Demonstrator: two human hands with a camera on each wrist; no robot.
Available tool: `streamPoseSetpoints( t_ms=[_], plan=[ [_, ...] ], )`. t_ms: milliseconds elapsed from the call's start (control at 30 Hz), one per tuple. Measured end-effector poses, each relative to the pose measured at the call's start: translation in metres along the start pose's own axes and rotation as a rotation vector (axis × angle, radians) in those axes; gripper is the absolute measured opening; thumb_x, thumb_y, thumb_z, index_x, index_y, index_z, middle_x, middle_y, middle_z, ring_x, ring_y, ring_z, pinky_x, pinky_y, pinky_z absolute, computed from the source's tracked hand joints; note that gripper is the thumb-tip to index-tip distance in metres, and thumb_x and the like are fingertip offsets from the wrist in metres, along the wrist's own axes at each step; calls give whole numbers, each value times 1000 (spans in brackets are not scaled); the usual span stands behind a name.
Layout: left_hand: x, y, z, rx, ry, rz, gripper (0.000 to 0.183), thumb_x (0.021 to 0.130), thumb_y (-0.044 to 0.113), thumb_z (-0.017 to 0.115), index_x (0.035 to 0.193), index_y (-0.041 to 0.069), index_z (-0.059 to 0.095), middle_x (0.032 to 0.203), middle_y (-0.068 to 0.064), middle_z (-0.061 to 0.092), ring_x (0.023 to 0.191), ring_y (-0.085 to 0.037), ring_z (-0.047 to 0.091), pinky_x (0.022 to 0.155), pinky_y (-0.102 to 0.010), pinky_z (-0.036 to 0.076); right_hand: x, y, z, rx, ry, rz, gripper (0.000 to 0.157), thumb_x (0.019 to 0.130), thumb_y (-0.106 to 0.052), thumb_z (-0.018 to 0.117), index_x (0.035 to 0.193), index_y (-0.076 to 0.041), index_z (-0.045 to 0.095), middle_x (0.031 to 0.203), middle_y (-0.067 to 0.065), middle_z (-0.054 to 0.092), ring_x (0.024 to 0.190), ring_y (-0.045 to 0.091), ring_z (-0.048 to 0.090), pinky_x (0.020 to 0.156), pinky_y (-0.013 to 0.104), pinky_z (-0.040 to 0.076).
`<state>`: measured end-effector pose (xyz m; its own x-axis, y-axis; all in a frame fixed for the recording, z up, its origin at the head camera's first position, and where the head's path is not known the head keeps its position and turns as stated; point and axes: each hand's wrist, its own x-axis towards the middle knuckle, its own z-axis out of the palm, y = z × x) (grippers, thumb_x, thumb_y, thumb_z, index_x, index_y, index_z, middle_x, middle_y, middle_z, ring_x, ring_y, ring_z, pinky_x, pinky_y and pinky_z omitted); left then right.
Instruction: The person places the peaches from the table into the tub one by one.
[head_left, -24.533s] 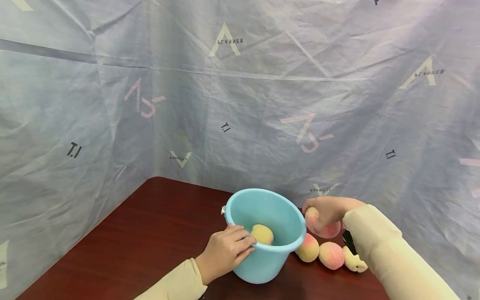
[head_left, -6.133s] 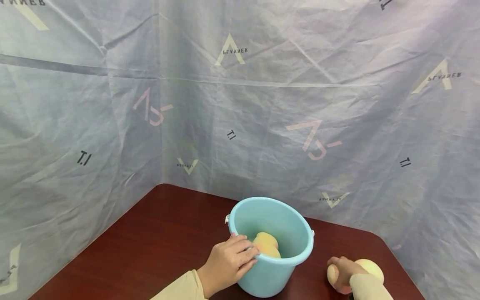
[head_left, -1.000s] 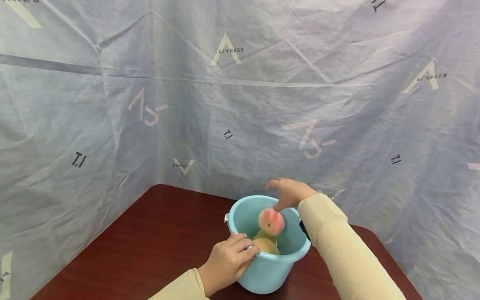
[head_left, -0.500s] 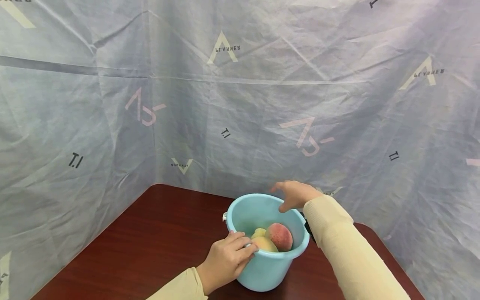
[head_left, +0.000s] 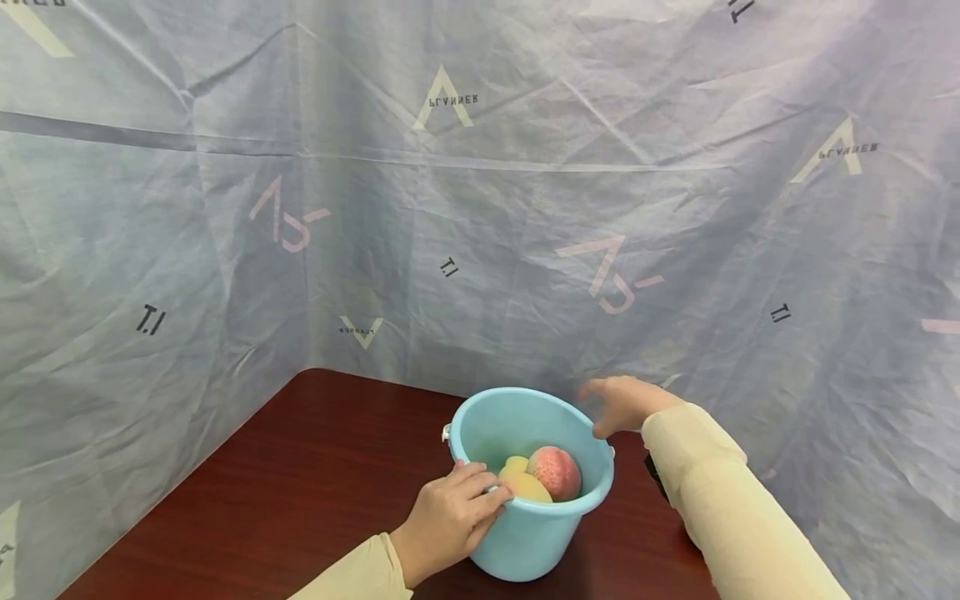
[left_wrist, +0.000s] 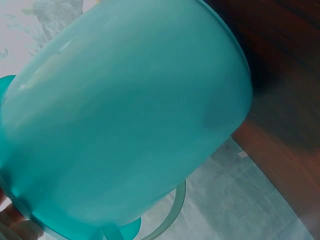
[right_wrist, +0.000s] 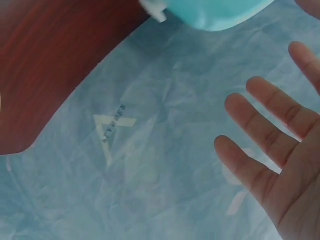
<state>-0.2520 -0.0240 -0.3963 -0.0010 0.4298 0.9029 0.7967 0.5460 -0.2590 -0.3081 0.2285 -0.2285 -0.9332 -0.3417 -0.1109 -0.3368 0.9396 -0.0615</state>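
A light blue bucket (head_left: pixel 525 542) stands on the table, its mouth leaning towards me. My left hand (head_left: pixel 450 512) grips the near left part of its rim; in the left wrist view its fingers (left_wrist: pixel 17 220) curl at the rim beside the bucket wall (left_wrist: pixel 125 110). Inside lie a pink-red peach (head_left: pixel 555 472), a yellow peach (head_left: pixel 527 489) and a smaller-looking yellow one (head_left: pixel 516 465) behind; anything lower is hidden. Just off the right rim hangs my right hand (head_left: pixel 626 404), holding nothing. The right wrist view shows this hand (right_wrist: pixel 300 180) with fingers spread.
The dark red-brown table (head_left: pixel 352 467) ends at a grey printed sheet (head_left: pixel 525 208) hung behind and to the sides. White handle mounts (head_left: pixel 447 433) stick out from the bucket. A small pale edge beside the right sleeve (head_left: pixel 705 467) is mostly covered.
The pink-red peach has dropped from my right hand into the bucket, and that hand has drawn right. Peaches seen earlier on the table beside the bucket no longer show there. My left hand stays on the rim.
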Motion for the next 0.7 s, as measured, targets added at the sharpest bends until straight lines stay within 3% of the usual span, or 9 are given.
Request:
streamPoseSetpoints(
  t_ms=[167,400,700],
  plan=[
    [-1,0,0,0,-4,-2,31,104,24,44,96,15,73,91,4,68,90,-14,64,80,-22,55,-7,17,6,39,7,-13,57,70,-12,73,125,-4,61,125,20,60,117,41,55,87,50,49],
    [-2,-1,1,-10,-13,-8,31,104,25,45,96,15,73,91,3,67,91,-14,63,80,-22,55,-21,41,13,89,0,1,50,75,-11,74,121,-1,60,123,25,59,114,43,55,88,55,48],
    [-2,0,1,-1,-11,-13,34,105,25,43,95,15,73,90,3,67,91,-15,64,80,-23,55,-33,71,35,146,-5,33,47,72,-8,72,117,1,60,116,25,60,107,42,57,78,50,51]
  ],
)
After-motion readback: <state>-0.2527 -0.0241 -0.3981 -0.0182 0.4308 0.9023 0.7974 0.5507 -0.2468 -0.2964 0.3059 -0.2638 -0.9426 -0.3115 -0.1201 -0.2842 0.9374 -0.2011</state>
